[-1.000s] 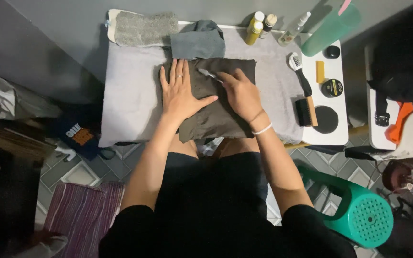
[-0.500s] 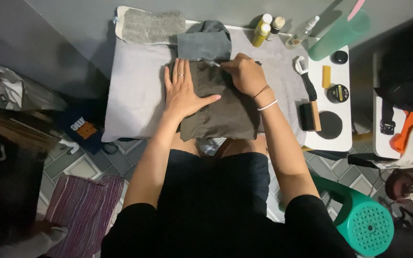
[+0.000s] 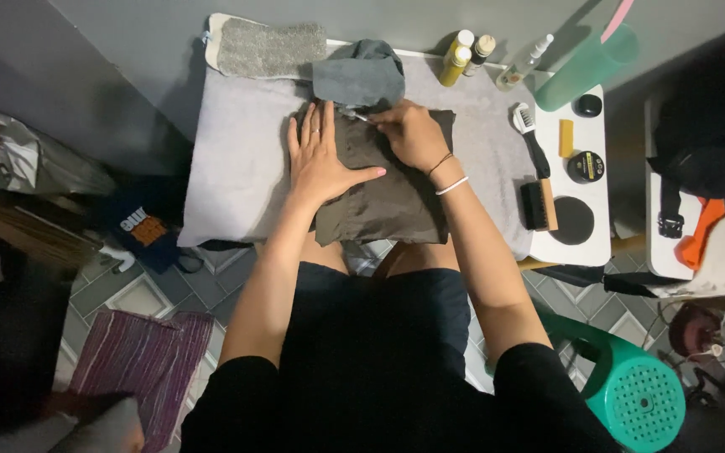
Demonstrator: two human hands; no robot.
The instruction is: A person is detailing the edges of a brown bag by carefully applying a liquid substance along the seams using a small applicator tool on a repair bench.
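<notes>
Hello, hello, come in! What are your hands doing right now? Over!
Left hand flat, fingers spread, pressing the dark folded cloth. Right hand closed in a grip on a small thin tool at the cloth's top edge. Grey rag just beyond; nothing blocking.

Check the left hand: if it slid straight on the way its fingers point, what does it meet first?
The left hand lies flat on the dark grey-brown cloth, fingers pointing toward the wall. Straight on, it would likely meet the folded blue-grey cloth first; its left edge sits just ahead, though the overlap is hard to judge.
</notes>
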